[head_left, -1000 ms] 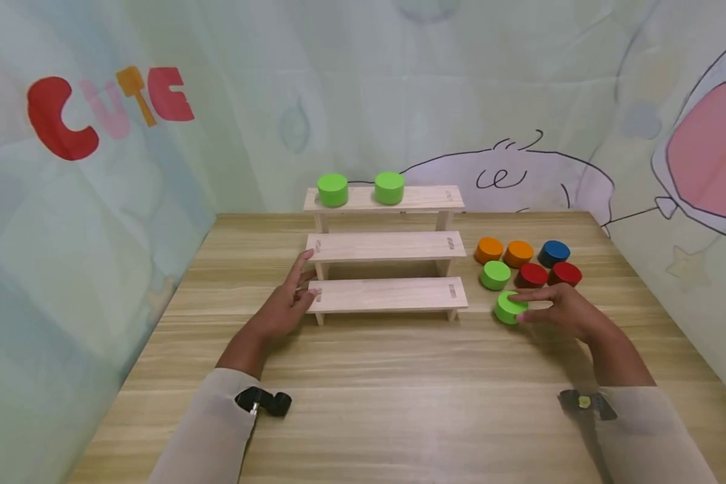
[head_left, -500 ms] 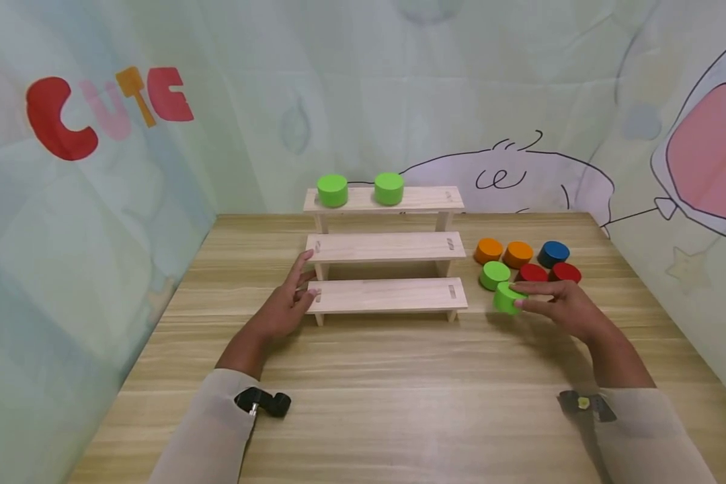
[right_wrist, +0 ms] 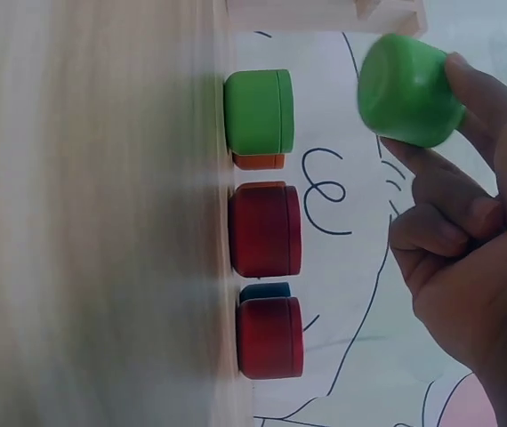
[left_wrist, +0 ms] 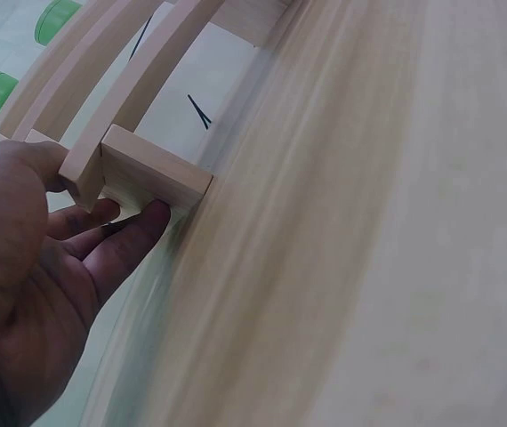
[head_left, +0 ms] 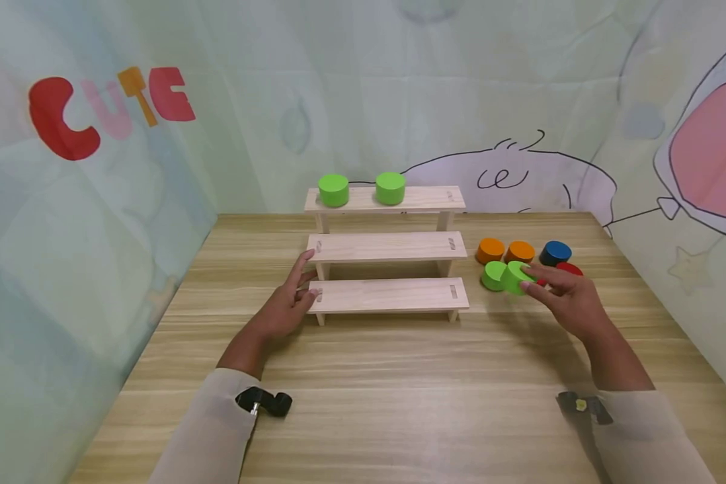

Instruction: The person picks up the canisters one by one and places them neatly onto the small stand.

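Note:
My right hand [head_left: 571, 304] pinches a round green block [head_left: 514, 277] between thumb and fingers. The right wrist view shows the held green block [right_wrist: 403, 93] raised clear of the table, tilted. A second green block [head_left: 493, 276] stands on the table, partly behind it. My left hand [head_left: 283, 308] holds the left end of a three-step wooden rack [head_left: 390, 296]. In the left wrist view its thumb lies at the end of the front board [left_wrist: 93, 169] and its fingers touch the leg [left_wrist: 157, 166]. Two more green blocks [head_left: 334, 191] stand on the top step, left and middle.
Right of the rack, two orange blocks [head_left: 491, 251] and a blue block [head_left: 556, 253] stand in a back row. In front are two red blocks [right_wrist: 267, 229], mostly hidden by my right hand in the head view. A printed cloth [head_left: 266, 101] hangs behind the wood-grain table [head_left: 387, 390].
The right hand has lifted the green block off the table and moved it up and slightly away, now overlapping the standing green block. The left hand and rack stay in place.

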Tool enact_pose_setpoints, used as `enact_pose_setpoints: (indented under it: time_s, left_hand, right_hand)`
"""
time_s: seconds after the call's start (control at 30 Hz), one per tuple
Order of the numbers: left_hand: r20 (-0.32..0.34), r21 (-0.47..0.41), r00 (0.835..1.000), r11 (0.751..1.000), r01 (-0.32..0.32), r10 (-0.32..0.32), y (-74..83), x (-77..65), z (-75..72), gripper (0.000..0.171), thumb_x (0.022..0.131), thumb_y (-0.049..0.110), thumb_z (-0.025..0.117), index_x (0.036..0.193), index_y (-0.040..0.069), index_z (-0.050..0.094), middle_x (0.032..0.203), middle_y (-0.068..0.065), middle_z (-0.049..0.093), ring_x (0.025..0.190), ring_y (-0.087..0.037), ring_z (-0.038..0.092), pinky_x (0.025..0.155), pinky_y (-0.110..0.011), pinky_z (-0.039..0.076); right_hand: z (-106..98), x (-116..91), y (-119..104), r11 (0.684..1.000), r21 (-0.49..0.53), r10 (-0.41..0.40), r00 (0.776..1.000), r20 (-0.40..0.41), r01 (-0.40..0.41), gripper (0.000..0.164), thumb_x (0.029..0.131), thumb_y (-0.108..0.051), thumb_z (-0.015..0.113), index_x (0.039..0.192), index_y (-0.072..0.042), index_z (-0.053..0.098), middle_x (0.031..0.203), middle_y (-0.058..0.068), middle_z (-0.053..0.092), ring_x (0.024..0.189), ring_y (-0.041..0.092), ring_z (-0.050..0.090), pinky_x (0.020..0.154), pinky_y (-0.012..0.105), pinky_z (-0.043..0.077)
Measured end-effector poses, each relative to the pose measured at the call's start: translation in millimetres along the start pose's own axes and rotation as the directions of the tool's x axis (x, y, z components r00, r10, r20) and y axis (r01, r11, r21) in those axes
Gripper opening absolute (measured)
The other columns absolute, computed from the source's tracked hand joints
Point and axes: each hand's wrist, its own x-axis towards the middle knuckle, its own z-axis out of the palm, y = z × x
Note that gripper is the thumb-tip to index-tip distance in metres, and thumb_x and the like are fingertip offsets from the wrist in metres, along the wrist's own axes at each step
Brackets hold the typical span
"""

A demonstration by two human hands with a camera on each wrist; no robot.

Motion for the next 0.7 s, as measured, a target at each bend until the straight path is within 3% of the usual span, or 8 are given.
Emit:
enact_pose_setpoints:
  time_s: [0.13,0.23,0.33,0.47,0.6,0.7]
  left_hand:
    - [0.001,0.003,1.000,1.000,-0.003,0.003,0.9,0.3,0.5,0.075,0.118,0.020,0.044,0.175,0.040,-0.001,0.175,-0.033,0.031,0.144,-0.053,0.058,0.116,-0.069,0.049]
    - [0.000,0.006,1.000,1.000,-0.003,0.003,1.4,0.2,0.7,0.075,0.118,0.019,0.044,0.175,0.039,-0.001,0.174,-0.033,0.031,0.144,-0.053,0.059,0.116,-0.069,0.049]
    - [-0.003,0.007,1.000,1.000,-0.003,0.003,2.5,-0.3,1.1,0.075,0.118,0.019,0.044,0.175,0.039,-0.001,0.174,-0.033,0.032,0.144,-0.053,0.059,0.116,-0.069,0.050]
    - [-0.001,0.003,1.000,1.000,-0.004,0.004,4.9,-0.5,1.7,0.076,0.118,0.018,0.045,0.175,0.038,-0.001,0.174,-0.033,0.032,0.144,-0.053,0.059,0.115,-0.068,0.050]
    - [-0.002,0.008,1.000,1.000,0.001,0.000,5.8,-0.9,1.4,0.076,0.118,0.018,0.044,0.175,0.037,-0.002,0.174,-0.032,0.032,0.143,-0.053,0.060,0.115,-0.068,0.051]
    - [-0.003,0.010,1.000,1.000,0.003,-0.003,5.4,-1.6,0.6,0.076,0.118,0.019,0.044,0.175,0.037,-0.002,0.174,-0.033,0.031,0.143,-0.053,0.060,0.115,-0.068,0.051]
  right_hand:
    - [3,-1,-5,0.996,0.047,-0.068,0.993,-0.098,0.073,0.039,0.103,-0.008,0.076,0.141,0.000,0.071,0.148,0.035,0.064,0.095,-0.023,0.059,0.073,0.004,0.054]
    - [6,-1,-7,0.986,0.074,-0.131,0.973,-0.188,0.147,0.038,0.100,0.001,0.077,0.137,0.005,0.072,0.146,0.039,0.062,0.093,-0.028,0.062,0.075,0.001,0.053]
    - [9,-1,-12,0.973,0.040,-0.207,0.934,-0.290,0.228,0.038,0.095,0.009,0.078,0.133,0.007,0.074,0.142,0.039,0.065,0.086,-0.031,0.055,0.069,-0.002,0.048]
    - [12,-1,-18,0.954,-0.067,-0.294,0.864,-0.408,0.293,0.040,0.088,0.013,0.083,0.127,0.006,0.077,0.136,0.033,0.072,0.080,-0.022,0.050,0.060,-0.002,0.039]
    - [14,2,-20,0.940,-0.113,-0.336,0.808,-0.484,0.323,0.043,0.084,0.017,0.084,0.125,0.007,0.078,0.133,0.031,0.074,0.105,-0.022,0.060,0.068,-0.005,0.040]
    - [16,6,-21,0.932,-0.106,-0.349,0.781,-0.517,0.346,0.044,0.081,0.021,0.083,0.123,0.010,0.077,0.131,0.033,0.074,0.089,-0.023,0.059,0.064,-0.005,0.036]
